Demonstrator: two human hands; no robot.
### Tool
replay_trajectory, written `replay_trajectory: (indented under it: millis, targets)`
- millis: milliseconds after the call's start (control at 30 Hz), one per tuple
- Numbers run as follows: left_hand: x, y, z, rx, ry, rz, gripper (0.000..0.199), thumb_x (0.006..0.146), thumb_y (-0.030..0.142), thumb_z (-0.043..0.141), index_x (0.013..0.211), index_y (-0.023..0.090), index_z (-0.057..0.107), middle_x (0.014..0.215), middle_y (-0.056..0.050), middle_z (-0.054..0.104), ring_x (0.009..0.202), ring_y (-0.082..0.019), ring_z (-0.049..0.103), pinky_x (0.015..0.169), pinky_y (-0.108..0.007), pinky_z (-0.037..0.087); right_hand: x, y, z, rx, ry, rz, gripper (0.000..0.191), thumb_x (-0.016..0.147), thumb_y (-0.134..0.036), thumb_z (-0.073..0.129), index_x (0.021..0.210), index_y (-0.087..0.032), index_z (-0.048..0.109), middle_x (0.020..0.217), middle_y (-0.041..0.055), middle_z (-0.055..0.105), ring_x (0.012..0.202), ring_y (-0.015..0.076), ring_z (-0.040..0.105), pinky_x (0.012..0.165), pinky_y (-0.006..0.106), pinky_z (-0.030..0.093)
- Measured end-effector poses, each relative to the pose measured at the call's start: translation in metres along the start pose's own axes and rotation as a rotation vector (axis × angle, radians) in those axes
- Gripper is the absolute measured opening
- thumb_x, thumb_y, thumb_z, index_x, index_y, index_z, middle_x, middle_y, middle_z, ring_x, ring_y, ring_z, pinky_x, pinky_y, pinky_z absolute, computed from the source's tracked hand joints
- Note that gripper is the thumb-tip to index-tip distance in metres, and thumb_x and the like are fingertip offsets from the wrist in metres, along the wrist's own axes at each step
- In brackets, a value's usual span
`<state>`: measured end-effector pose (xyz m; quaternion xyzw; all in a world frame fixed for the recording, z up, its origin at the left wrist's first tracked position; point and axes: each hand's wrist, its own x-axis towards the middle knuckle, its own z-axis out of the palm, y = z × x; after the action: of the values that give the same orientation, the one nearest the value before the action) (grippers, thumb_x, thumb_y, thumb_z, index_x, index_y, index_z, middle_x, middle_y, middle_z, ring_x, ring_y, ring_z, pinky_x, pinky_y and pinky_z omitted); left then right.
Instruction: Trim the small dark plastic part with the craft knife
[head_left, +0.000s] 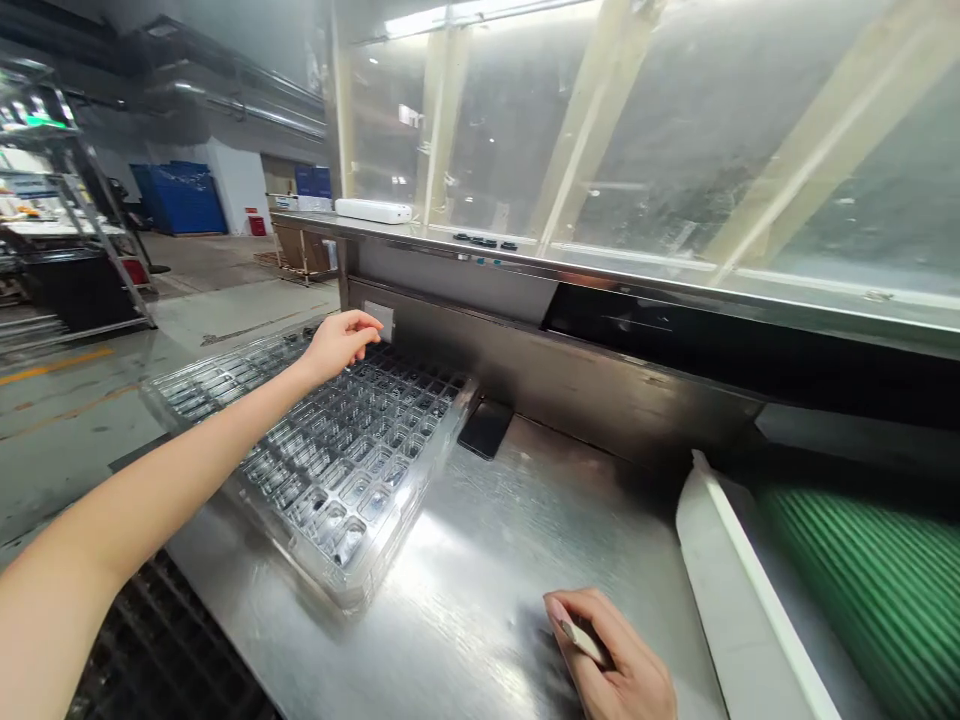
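Head view: the left hand, fingers pinched perhaps on a small part, is held over the tray's far cells; the right hand is curled round a small piece on the desk. Careful lowering into a cell seems called for next.

Both hands are bare: the left hand shows an unsleeved forearm, the right hand wears no glove.

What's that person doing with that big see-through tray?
A person stands at a shiny steel table. Their left hand reaches out over the far end of a clear plastic tray of many small square pockets, fingers pinched together. Their right hand rests on the table, closed around a small pale piece. A green ribbed conveyor belt sits to the right.
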<state>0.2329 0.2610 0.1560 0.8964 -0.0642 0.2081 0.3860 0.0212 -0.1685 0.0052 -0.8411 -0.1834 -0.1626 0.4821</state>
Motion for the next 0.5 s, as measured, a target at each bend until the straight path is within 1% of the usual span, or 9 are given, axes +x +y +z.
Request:
replay_trajectory:
  millis: [67, 133, 167, 200, 233, 300, 367, 433, 500]
  targets:
    - [-0.032, 0.038, 0.017, -0.086, -0.083, 0.123, 0.035, 0.103, 0.035, 0.054, 0.126, 0.013, 0.068, 0.108, -0.009, 0.074, 0.070, -0.017, 0.064, 0.059, -0.027, 0.050, 0.000, 0.002, 0.001, 0.034, 0.075, 0.017, 0.030, 0.110, -0.041, 0.063, 0.089, -0.021, 0.071, 0.086, 0.0039, 0.062, 0.075, 0.0237, 0.059, 0.069, 0.029, 0.043]
    - [-0.075, 0.071, 0.034, -0.116, -0.143, 0.417, 0.026, 0.105, 0.034, 0.058, 0.117, 0.017, 0.073, 0.109, -0.009, 0.074, 0.088, -0.021, 0.069, 0.077, -0.030, 0.054, -0.001, 0.003, 0.004, 0.085, 0.191, 0.111, 0.032, 0.110, -0.048, 0.066, 0.098, -0.020, 0.076, 0.090, 0.0058, 0.063, 0.082, 0.0258, 0.061, 0.074, 0.029, 0.046]
    - [-0.097, 0.084, 0.042, -0.085, -0.213, 0.613, 0.023, 0.106, 0.028, 0.056, 0.117, 0.019, 0.074, 0.110, -0.010, 0.073, 0.094, -0.023, 0.069, 0.082, -0.033, 0.054, -0.001, 0.003, 0.006, 0.124, 0.271, 0.151, 0.034, 0.111, -0.051, 0.066, 0.103, -0.020, 0.077, 0.087, 0.0054, 0.062, 0.079, 0.0250, 0.059, 0.070, 0.028, 0.045]
    - [-0.120, 0.095, 0.049, -0.038, -0.298, 0.833, 0.024, 0.106, 0.021, 0.053, 0.121, 0.020, 0.073, 0.112, -0.010, 0.074, 0.094, -0.024, 0.069, 0.081, -0.034, 0.053, -0.001, 0.004, 0.008, 0.191, 0.343, 0.192, 0.039, 0.112, -0.055, 0.064, 0.106, -0.019, 0.076, 0.082, 0.0046, 0.060, 0.075, 0.0236, 0.057, 0.065, 0.027, 0.043]
    - [-0.141, 0.103, 0.057, 0.012, -0.311, 1.033, 0.029, 0.106, 0.015, 0.050, 0.125, 0.021, 0.071, 0.112, -0.011, 0.074, 0.088, -0.024, 0.069, 0.075, -0.034, 0.051, 0.000, 0.005, 0.009, 0.286, 0.395, 0.212, 0.043, 0.112, -0.058, 0.063, 0.108, -0.018, 0.075, 0.078, 0.0037, 0.057, 0.071, 0.0223, 0.054, 0.059, 0.026, 0.040]
    - [-0.177, 0.116, 0.077, 0.062, -0.385, 1.304, 0.031, 0.104, 0.008, 0.046, 0.125, 0.013, 0.069, 0.107, -0.014, 0.074, 0.074, -0.023, 0.065, 0.063, -0.036, 0.047, 0.002, 0.006, 0.012, 0.451, 0.457, 0.235, 0.046, 0.111, -0.061, 0.064, 0.113, -0.016, 0.072, 0.078, 0.0029, 0.054, 0.063, 0.0188, 0.046, 0.053, 0.023, 0.033]
    - [-0.208, 0.126, 0.101, 0.029, -0.476, 1.430, 0.029, 0.103, 0.006, 0.045, 0.119, 0.008, 0.069, 0.092, -0.012, 0.072, 0.064, -0.021, 0.062, 0.054, -0.036, 0.043, 0.005, 0.008, 0.013, 0.534, 0.480, 0.249, 0.047, 0.110, -0.062, 0.066, 0.115, -0.015, 0.070, 0.079, 0.0022, 0.053, 0.057, 0.0153, 0.038, 0.049, 0.022, 0.027]
    - [-0.233, 0.133, 0.131, -0.031, -0.517, 1.460, 0.027, 0.103, 0.002, 0.044, 0.111, 0.010, 0.069, 0.077, -0.006, 0.066, 0.057, -0.018, 0.058, 0.048, -0.035, 0.039, 0.007, 0.008, 0.014, 0.580, 0.473, 0.252, 0.047, 0.110, -0.062, 0.067, 0.114, -0.016, 0.069, 0.079, 0.0016, 0.053, 0.054, 0.0135, 0.032, 0.049, 0.022, 0.023]
    - [-0.255, 0.133, 0.163, -0.114, -0.513, 1.442, 0.031, 0.106, 0.002, 0.040, 0.098, 0.014, 0.068, 0.066, -0.002, 0.059, 0.049, -0.016, 0.052, 0.044, -0.034, 0.034, 0.007, 0.009, 0.015, 0.607, 0.454, 0.239, 0.047, 0.111, -0.062, 0.065, 0.114, -0.015, 0.068, 0.079, 0.0013, 0.052, 0.054, 0.0130, 0.030, 0.049, 0.022, 0.022]
